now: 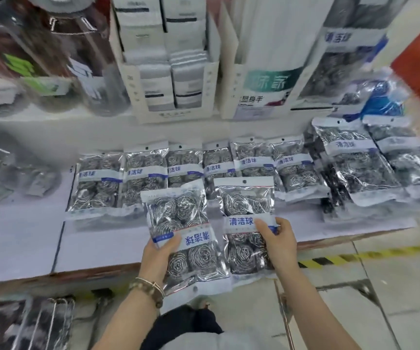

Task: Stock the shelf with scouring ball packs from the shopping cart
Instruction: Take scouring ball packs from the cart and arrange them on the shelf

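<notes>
Head view looks down on two bare forearms reaching forward, roughly parallel, both palms turned inward. The left hand (159,251) grips the left pack (186,223) of scouring balls at its left edge, thumb laid over the label band and fingers hidden beneath. This pack is turned round: its print reads upside down and its hang-hole end points back toward the person. The right hand (278,242) grips the right pack (248,210) at its right edge, thumb pressed on the label band and fingers curled under. Here the hang-hole end points away. The two hands are apart, each clamped on its own pack, and the packs lie side by side with a thin gap between them. Beaded bracelets (151,289) circle the left wrist.

Both packs overhang the front edge of the white shelf (27,236), their near ends past the lip under the hands. Beyond the fingertips a row of packs (98,180) lies flat across the shelf, and the far end of the left pack overlaps it in this view. Further right of the right hand, a stack of packs (355,160) sits higher. Bare shelf surface opens wide to the left of the left hand, with a narrower bare strip just right of the right hand. Behind the row stand display boxes (168,59). Below the right forearm lies tiled floor with a striped tape line (355,256).
</notes>
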{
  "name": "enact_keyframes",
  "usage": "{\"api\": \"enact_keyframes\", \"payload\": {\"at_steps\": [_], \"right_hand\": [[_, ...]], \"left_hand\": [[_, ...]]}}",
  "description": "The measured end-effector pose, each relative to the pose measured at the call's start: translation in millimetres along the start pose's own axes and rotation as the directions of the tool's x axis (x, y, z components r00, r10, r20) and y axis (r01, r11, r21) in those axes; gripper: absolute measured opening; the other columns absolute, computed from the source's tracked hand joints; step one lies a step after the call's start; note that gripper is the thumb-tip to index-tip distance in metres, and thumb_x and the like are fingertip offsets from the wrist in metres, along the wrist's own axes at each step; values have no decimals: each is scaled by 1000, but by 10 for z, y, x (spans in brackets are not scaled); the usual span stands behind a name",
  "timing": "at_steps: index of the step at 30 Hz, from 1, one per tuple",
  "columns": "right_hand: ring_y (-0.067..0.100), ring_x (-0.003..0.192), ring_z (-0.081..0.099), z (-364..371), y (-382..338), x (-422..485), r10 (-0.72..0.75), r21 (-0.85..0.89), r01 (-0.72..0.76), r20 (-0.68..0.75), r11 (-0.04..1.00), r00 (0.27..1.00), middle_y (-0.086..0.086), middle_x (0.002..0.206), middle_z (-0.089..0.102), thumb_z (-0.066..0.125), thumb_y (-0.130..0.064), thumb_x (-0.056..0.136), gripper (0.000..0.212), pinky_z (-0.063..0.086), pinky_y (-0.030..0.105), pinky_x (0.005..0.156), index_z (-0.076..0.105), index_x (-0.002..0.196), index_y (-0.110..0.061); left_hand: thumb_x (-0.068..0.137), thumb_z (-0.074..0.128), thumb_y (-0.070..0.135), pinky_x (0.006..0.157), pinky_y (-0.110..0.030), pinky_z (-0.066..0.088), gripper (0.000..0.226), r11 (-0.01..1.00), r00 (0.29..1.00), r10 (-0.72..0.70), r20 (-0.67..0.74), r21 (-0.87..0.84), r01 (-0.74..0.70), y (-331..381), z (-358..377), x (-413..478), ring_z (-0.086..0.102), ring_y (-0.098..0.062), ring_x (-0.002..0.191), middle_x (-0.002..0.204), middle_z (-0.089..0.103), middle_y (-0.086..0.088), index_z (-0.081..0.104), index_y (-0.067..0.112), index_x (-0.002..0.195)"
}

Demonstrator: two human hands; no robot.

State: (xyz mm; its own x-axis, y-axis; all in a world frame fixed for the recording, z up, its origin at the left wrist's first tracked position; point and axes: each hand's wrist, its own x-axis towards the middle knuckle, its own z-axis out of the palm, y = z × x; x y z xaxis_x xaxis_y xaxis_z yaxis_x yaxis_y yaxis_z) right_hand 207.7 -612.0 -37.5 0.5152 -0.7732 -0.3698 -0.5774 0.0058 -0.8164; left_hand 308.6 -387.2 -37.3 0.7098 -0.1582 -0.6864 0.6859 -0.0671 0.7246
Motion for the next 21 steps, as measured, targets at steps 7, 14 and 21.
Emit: {"api": "enact_keyframes", "payload": {"at_steps": [7,14,21], "right_hand": [[21,89,55,-293,-96,438,28,18,-26,-122,1000,992,5,100,58,65,-37,87,51,38,31,75,47,125,-9],[23,89,57,-635,-508,1071,-51,-60,38,-240,997,970,3,102,59,63,-42,86,50,42,35,74,46,123,-12],[22,77,54,-820,-818,1826,-121,-366,21,-251,930,960,0,91,54,60,-50,87,61,39,31,60,42,131,-12]], "left_hand": [[83,66,17,70,-30,43,8,991,989,43,142,117,-60,425,583,225,59,-23,87,88,66,-5,58,15,85],[82,67,29,89,-37,41,14,982,968,-41,248,187,-6,793,1077,639,59,-22,93,95,67,-3,64,16,87],[69,73,48,106,-46,33,66,967,961,-61,271,255,-10,903,1534,918,49,-23,116,121,58,-1,54,16,123]]}}
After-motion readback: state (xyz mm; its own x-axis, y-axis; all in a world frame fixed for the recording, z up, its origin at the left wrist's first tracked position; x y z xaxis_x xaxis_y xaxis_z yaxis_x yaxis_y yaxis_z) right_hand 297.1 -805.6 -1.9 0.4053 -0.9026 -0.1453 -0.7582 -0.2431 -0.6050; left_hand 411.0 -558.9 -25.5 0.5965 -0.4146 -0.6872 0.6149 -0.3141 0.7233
